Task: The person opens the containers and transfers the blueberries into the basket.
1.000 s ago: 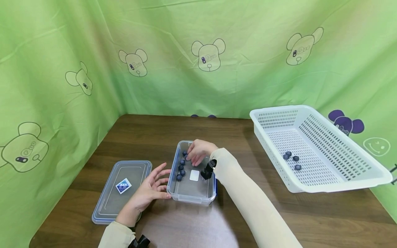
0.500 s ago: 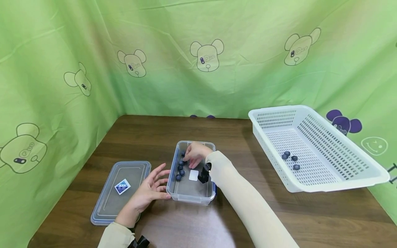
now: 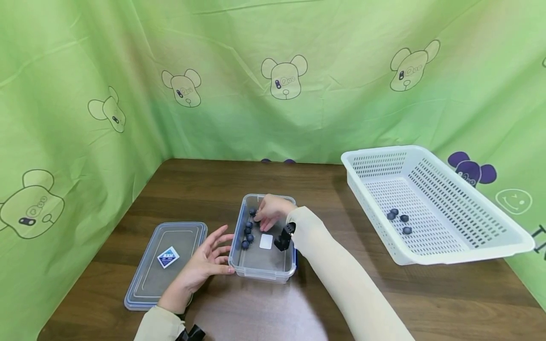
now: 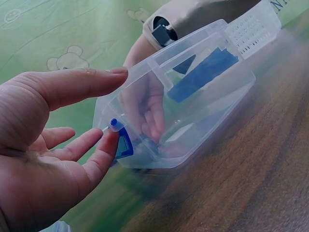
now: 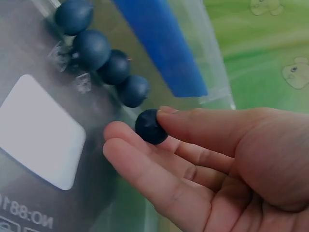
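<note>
Frame centre: right grip (image 3: 274,211) pinches 1 blueberry (image 5: 151,128) | lower left: left grip (image 3: 205,260) spread beside box (image 3: 261,273) | change: slight rightward shift, blueberry unreleased.

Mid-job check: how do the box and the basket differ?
The box is clear with solid walls; the basket is white with slotted walls. The box is smaller than the basket. The right hand is inside the box, while no hand is at the basket. Both are open-topped and hold dark blue berries.
</note>
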### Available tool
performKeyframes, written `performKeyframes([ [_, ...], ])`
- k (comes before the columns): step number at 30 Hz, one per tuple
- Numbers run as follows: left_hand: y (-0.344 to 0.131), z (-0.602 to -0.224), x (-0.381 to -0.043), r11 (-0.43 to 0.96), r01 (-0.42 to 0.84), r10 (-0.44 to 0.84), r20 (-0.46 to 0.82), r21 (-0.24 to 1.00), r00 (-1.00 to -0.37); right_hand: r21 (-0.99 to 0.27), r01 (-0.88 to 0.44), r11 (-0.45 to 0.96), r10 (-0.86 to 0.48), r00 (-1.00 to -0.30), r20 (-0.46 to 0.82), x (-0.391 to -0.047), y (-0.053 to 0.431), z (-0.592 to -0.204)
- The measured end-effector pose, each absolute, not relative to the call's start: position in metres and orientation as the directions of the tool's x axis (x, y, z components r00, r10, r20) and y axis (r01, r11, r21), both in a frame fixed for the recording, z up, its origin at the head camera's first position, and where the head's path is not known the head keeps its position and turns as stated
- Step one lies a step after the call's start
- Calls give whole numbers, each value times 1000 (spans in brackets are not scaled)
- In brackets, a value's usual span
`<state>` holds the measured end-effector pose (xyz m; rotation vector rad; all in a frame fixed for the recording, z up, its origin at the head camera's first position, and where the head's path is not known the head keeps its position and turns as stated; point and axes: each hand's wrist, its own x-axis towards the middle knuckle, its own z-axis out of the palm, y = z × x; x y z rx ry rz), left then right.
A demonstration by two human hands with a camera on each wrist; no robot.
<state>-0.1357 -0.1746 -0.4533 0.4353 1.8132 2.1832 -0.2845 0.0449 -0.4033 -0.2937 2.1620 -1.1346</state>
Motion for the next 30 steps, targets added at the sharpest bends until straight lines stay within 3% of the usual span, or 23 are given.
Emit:
performKeyframes([
  [10, -176, -454, -135, -186, -17, 396, 59, 982, -917, -827, 58, 559, -540, -732, -416, -288, 62, -388],
  [30, -176, -456, -136, -214, -14, 409, 77, 977, -909, -841, 100, 531, -516, -750, -415, -299, 130, -350],
])
